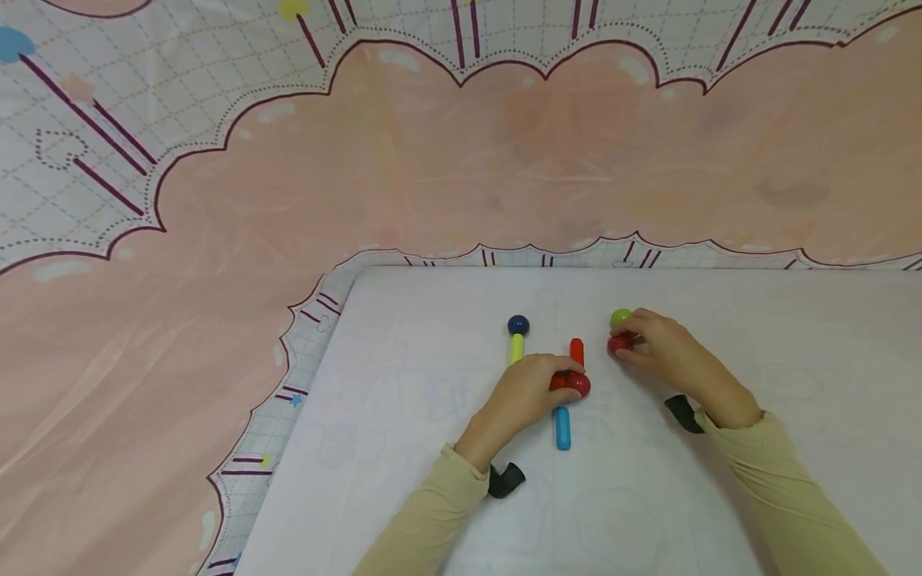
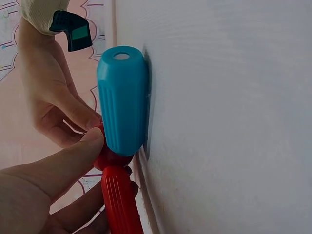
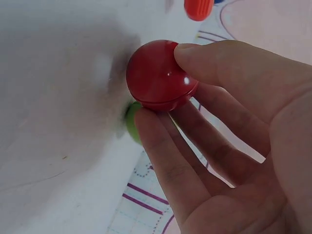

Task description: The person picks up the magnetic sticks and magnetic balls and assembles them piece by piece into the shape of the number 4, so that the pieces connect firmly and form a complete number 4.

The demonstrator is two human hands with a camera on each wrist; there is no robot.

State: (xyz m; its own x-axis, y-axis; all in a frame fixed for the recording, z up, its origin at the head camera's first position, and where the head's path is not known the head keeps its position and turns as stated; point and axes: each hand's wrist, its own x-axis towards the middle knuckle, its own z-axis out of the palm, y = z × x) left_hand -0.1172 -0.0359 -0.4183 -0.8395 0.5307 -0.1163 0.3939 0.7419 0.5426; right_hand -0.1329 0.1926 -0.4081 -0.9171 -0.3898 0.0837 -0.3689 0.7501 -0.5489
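Observation:
My left hand (image 1: 529,388) pinches a red ball (image 1: 578,385) between thumb and fingers. Against that ball are a red rod (image 2: 119,202) and a ribbed blue rod (image 2: 122,105), all close together in the left wrist view. An orange-red rod (image 1: 577,350) lies just beyond the left fingertips. To the right, my right hand (image 1: 670,352) holds a second red ball (image 3: 158,75) by its thumb and fingertips. A green ball (image 1: 621,318) sits right behind this one, partly hidden by the fingers; whether they touch is unclear.
A navy ball (image 1: 519,325) with a yellow-green rod (image 1: 517,348) lies beyond the left hand, the rod's near end hidden. The white tabletop (image 1: 403,416) ends at a far edge and a left edge. Past them spreads a pink patterned cloth (image 1: 238,208).

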